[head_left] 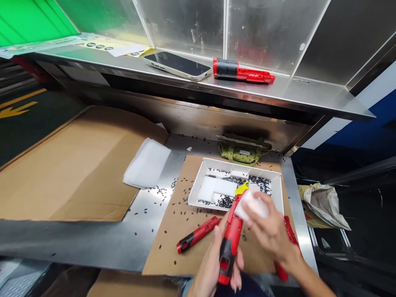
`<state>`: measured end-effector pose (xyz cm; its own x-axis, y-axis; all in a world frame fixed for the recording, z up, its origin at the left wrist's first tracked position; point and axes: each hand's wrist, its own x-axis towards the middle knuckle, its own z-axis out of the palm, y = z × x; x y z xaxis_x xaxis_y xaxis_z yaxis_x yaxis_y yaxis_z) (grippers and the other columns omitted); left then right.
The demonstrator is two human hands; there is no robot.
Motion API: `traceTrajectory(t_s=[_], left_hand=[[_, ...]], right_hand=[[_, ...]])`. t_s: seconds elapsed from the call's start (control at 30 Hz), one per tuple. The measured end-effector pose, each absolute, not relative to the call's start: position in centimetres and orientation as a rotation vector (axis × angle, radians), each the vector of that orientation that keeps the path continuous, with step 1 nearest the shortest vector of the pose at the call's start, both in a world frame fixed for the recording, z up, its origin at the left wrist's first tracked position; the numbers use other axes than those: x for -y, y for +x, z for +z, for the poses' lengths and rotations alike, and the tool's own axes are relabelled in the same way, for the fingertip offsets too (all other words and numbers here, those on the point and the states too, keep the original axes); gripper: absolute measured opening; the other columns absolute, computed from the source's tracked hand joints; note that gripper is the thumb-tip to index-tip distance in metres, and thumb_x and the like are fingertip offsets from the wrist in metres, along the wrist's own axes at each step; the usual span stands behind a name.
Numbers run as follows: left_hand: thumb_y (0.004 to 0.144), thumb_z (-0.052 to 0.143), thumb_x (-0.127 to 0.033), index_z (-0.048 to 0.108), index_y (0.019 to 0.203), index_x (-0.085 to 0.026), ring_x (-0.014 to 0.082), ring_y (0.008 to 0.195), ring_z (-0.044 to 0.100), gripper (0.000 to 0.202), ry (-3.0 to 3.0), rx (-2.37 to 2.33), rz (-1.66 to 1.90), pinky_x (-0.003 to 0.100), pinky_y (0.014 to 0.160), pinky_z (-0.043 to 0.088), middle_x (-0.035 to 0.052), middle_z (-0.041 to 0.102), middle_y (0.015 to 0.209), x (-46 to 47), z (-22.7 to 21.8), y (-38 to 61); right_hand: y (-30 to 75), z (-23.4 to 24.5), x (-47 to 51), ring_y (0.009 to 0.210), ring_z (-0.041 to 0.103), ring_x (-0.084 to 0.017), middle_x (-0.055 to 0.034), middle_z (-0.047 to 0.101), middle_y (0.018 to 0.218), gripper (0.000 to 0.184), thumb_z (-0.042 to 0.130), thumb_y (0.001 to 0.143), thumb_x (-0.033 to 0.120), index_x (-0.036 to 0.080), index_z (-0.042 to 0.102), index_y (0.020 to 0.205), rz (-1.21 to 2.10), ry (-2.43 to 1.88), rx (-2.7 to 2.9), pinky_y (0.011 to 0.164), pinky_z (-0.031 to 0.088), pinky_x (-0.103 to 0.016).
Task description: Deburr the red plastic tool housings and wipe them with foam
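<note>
My left hand is closed around a red and black plastic tool housing, held tilted over the cardboard sheet. A yellow sticker piece shows at its upper end. In my right hand is a white foam pad, pressed against or close to the housing's upper part; the fingers are slightly blurred. Behind both hands is a white tray with many small black pieces, white foam blocks and a thin dark stick-like tool. Another red and black housing lies left of my left hand.
A steel shelf carries a phone, a red and black housing and sticker sheets. White foam sheets lie on a large cardboard piece. A green pouch stands behind the tray. Red parts lie at right.
</note>
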<state>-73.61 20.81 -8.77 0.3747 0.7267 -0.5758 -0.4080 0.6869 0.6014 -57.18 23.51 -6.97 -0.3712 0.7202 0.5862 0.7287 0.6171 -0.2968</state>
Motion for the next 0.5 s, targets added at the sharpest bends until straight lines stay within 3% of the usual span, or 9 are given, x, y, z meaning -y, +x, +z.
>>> traceTrajectory(t_s=[0.1, 0.17, 0.27, 0.37, 0.5], left_hand=[[0.082, 0.045, -0.074, 0.04, 0.142, -0.015, 0.0155, 0.034, 0.055, 0.084, 0.329, -0.891, 0.717, 0.021, 0.037, 0.042, -0.0005, 0.06, 0.045, -20.6, -8.1, -73.7], [0.084, 0.045, -0.071, 0.05, 0.135, -0.015, 0.0141, 0.034, 0.054, 0.076, 0.31, -0.845, 0.674, 0.02, 0.037, 0.042, 0.0009, 0.062, 0.048, -20.6, -7.8, -73.7], [0.083, 0.049, -0.07, 0.071, 0.095, -0.012, 0.0107, 0.034, 0.054, 0.063, 0.235, -0.798, 0.613, 0.018, 0.036, 0.041, 0.003, 0.061, 0.049, -20.7, -8.0, -73.6], [0.081, 0.05, -0.072, 0.065, 0.054, -0.011, 0.0073, 0.031, 0.05, 0.068, 0.215, -0.753, 0.58, 0.016, 0.032, 0.037, 0.0046, 0.059, 0.048, -20.7, -8.5, -73.3], [0.09, 0.028, -0.07, 0.065, 0.05, -0.007, 0.0051, 0.027, 0.046, 0.083, 0.2, -0.706, 0.469, 0.014, 0.027, 0.031, 0.0071, 0.058, 0.047, -20.9, -8.7, -73.1]], right_hand=[[-56.9, -7.2, -23.4, 0.105, 0.063, -0.024, -0.014, 0.058, 0.121, 0.033, 0.043, 0.095, 0.026, 0.025, 0.063, 0.121, 0.028, -1.067, 2.189, 0.074, 0.061, -0.036], [-56.4, -7.5, -23.4, 0.106, 0.063, -0.023, -0.0143, 0.057, 0.124, 0.033, 0.044, 0.095, 0.024, 0.025, 0.064, 0.121, 0.015, -1.194, 2.155, 0.075, 0.061, -0.035], [-55.6, -7.7, -23.4, 0.113, 0.059, -0.024, -0.0154, 0.054, 0.129, 0.034, 0.047, 0.094, 0.025, 0.024, 0.063, 0.123, -0.021, -1.156, 2.204, 0.08, 0.06, -0.035], [-55.1, -7.5, -23.0, 0.112, 0.06, -0.023, -0.0146, 0.056, 0.127, 0.034, 0.047, 0.094, 0.024, 0.024, 0.064, 0.122, 0.009, -1.127, 2.229, 0.08, 0.06, -0.035], [-55.0, -7.1, -22.5, 0.109, 0.062, -0.025, -0.014, 0.059, 0.123, 0.033, 0.047, 0.092, 0.022, 0.025, 0.065, 0.12, 0.039, -1.128, 2.189, 0.077, 0.061, -0.038]])
